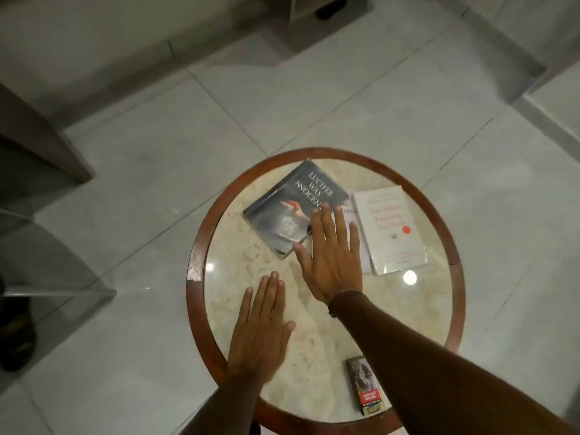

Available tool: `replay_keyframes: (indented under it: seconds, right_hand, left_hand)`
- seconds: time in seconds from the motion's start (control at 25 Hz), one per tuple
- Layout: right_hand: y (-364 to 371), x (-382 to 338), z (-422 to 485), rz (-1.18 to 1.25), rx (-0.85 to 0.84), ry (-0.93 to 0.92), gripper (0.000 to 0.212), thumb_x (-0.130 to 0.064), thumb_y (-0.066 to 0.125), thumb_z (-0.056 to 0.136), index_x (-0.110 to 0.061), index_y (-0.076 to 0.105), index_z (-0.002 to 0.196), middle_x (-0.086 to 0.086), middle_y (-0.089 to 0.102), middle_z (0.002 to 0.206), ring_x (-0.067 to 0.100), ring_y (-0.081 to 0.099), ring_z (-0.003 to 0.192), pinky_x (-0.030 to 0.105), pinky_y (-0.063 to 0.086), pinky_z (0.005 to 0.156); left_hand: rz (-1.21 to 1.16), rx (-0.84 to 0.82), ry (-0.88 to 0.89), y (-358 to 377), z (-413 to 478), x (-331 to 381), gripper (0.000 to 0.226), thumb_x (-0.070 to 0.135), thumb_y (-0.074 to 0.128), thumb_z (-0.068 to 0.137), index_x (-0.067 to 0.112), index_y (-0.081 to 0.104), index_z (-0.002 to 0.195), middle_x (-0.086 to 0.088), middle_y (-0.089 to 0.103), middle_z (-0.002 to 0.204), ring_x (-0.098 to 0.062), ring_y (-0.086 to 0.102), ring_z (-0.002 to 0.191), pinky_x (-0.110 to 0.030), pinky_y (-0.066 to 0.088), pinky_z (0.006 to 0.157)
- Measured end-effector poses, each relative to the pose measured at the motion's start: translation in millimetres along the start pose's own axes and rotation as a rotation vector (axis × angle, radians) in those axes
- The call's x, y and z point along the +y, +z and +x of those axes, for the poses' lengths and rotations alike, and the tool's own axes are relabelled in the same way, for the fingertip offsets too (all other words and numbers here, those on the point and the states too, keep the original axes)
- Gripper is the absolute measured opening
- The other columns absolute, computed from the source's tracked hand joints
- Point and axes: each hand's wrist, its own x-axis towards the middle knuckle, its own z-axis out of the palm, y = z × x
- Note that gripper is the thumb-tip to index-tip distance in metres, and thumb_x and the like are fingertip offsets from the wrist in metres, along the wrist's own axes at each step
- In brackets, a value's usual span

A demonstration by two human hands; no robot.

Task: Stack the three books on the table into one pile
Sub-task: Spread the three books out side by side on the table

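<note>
no pile yet: at frame centre, a dark book (290,208), a white book (390,229) and a third book (351,211) half-hidden between them lie on the round bench (314,365). both hands hover flat, holding nothing: right hand (329,255) fingers spread, left hand (260,334) fingers together.

A small box (367,386) with a picture and a red label lies near the front edge of the round counter (326,153). The counter has a brown wooden rim and a pale stone top. Under it is a shiny floor (175,127) of big light tiles.
</note>
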Motion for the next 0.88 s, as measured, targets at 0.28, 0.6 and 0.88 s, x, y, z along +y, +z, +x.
replay_keyframes:
  seconds: [0.28,0.6,0.88]
  right_hand:
    - [57,-20,51,-0.097,-0.058,-0.071,0.087,-0.073,0.028,0.095,-0.019,0.027,0.163,0.012,0.017,0.174,0.035,0.007,0.162,0.063,0.003,0.127]
    - [53,-7,80,-0.082,-0.123,-0.488,0.087,-0.070,0.044,0.086,-0.024,0.036,0.159,0.007,0.024,0.173,0.033,0.011,0.162,0.066,0.009,0.125]
    - [30,97,-2,0.110,0.129,0.256,0.070,-0.060,0.033,0.104,-0.026,0.023,0.164,0.006,0.013,0.175,0.030,0.006,0.162,0.062,0.009,0.128]
  left_hand:
    - [0.009,0.067,0.037,21,1,-8,0.071,0.056,0.033,0.106,0.016,0.032,0.165,-0.010,0.033,0.173,-0.033,0.029,0.160,-0.058,0.032,0.127]
    - [0.042,0.069,0.015,23,6,-12,0.071,0.058,0.031,0.104,0.018,0.034,0.163,-0.008,0.032,0.172,-0.033,0.034,0.157,-0.061,0.035,0.124]
    - [0.049,0.111,0.044,26,0,-12,0.071,0.050,0.027,0.107,0.010,0.025,0.166,-0.011,0.023,0.176,-0.033,0.022,0.163,-0.058,0.019,0.131]
